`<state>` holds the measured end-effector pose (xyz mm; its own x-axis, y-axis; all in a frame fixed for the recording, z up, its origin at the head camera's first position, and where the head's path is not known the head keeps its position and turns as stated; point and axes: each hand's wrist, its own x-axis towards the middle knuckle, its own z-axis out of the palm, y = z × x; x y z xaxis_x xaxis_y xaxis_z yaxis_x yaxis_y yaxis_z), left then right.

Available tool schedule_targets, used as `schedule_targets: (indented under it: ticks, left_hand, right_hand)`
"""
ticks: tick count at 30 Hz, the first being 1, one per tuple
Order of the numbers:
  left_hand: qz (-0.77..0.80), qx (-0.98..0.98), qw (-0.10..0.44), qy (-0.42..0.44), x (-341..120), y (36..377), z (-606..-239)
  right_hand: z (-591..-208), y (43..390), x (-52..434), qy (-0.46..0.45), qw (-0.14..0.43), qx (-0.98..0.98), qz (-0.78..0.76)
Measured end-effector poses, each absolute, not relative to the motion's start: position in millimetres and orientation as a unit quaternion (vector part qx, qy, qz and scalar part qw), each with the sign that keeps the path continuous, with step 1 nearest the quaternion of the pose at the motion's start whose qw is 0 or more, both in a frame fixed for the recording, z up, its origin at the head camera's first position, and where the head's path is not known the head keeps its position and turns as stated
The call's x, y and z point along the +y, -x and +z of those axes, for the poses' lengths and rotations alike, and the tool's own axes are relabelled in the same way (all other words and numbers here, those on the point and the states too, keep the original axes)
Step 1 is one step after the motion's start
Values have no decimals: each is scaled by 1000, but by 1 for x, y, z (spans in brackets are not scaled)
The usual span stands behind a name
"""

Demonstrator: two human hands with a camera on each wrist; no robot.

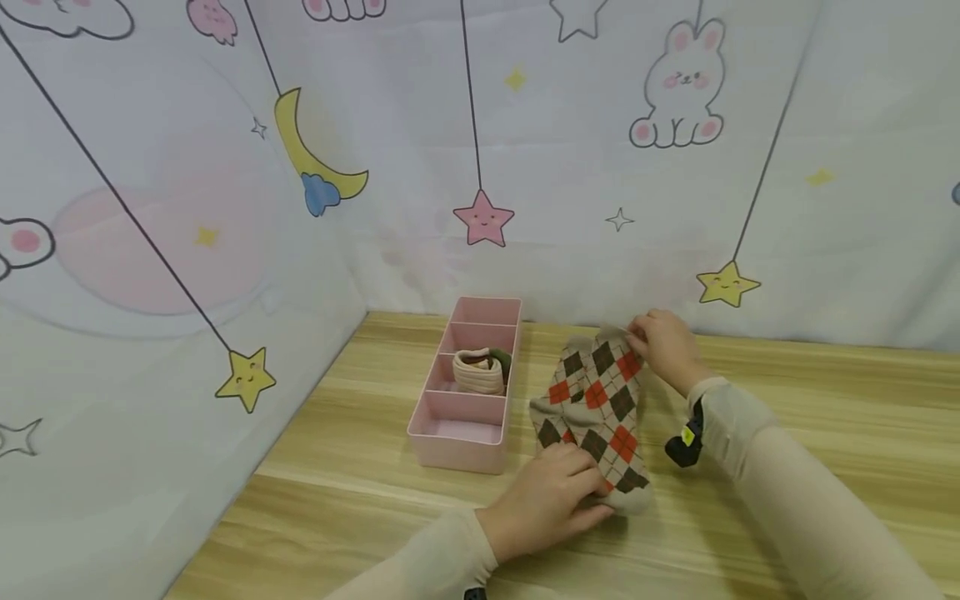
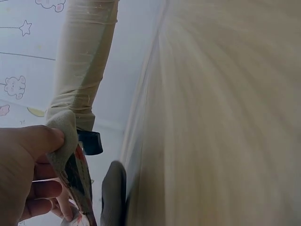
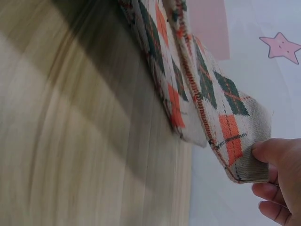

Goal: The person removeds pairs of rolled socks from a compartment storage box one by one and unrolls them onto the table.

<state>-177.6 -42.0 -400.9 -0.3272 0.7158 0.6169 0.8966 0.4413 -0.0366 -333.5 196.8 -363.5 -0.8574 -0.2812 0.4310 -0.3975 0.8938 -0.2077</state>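
Note:
A pair of argyle socks (image 1: pixel 624 443), beige with red and dark diamonds, stretches between the two hands over the table. My right hand (image 1: pixel 667 350) pinches the ribbed cuff (image 3: pixel 256 167) of one sock between thumb and fingers at the far end. At the near end, my left hand (image 1: pixel 543 504) pinches a plain beige toe (image 2: pixel 66 134), thumb on top. The second sock hangs alongside, lower; its grey toe (image 2: pixel 114 193) shows below the held one in the left wrist view. In the right wrist view the held sock slants up clear of the tabletop.
Left of the socks stands a pink divided box (image 1: pixel 457 454) with several compartments. A rolled beige item (image 1: pixel 480 379) with a dark green part sits in one of them. The wood-grain table (image 1: pixel 825 417) meets a cartoon-printed curtain (image 1: pixel 570 275) at the back and left.

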Motion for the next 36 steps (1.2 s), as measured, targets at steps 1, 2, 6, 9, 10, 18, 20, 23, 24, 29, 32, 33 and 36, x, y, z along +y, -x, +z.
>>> schedule_targets:
  ticks: [1, 2, 6, 9, 10, 18, 20, 23, 24, 29, 32, 33, 36]
  left_hand:
    - [-158, -797, 286, 508, -40, 178, -401]
    - [-156, -796, 285, 511, -37, 178, -402]
    - [-140, -802, 277, 510, -27, 178, -404]
    - [-126, -808, 269, 509, -22, 178, -406]
    - [-128, -809, 261, 511, -20, 179, -406]
    - [-140, -819, 197, 520, -12, 178, -411]
    - [-141, -823, 183, 520, -11, 179, -412]
    - [-139, -827, 162, 520, -11, 180, -415]
    - [-138, -828, 156, 521, -12, 181, -415]
    - [-124, -830, 140, 526, -13, 181, -417]
    - [-118, -831, 137, 526, -13, 182, -418]
    - [-117, -831, 137, 527, -13, 182, -418]
    - [-121, -832, 131, 525, -13, 182, -418]
  right_hand:
    - [-364, 333, 199, -176, 200, -953, 147]
    - [-366, 332, 201, -174, 201, -953, 148]
    - [-371, 329, 211, -165, 197, -955, 146]
    - [-376, 329, 217, -161, 191, -958, 144]
    - [-377, 328, 218, -159, 189, -958, 142]
    - [-386, 331, 227, -149, 167, -964, 141]
    - [-387, 331, 228, -145, 160, -966, 138]
    - [-390, 333, 228, -141, 150, -969, 134]
    - [-390, 333, 227, -142, 148, -969, 135]
    - [-396, 335, 229, -144, 135, -970, 142]
    - [-400, 337, 230, -149, 132, -969, 145]
    - [-401, 337, 231, -151, 132, -969, 147]
    - [-404, 338, 231, -154, 133, -967, 151]
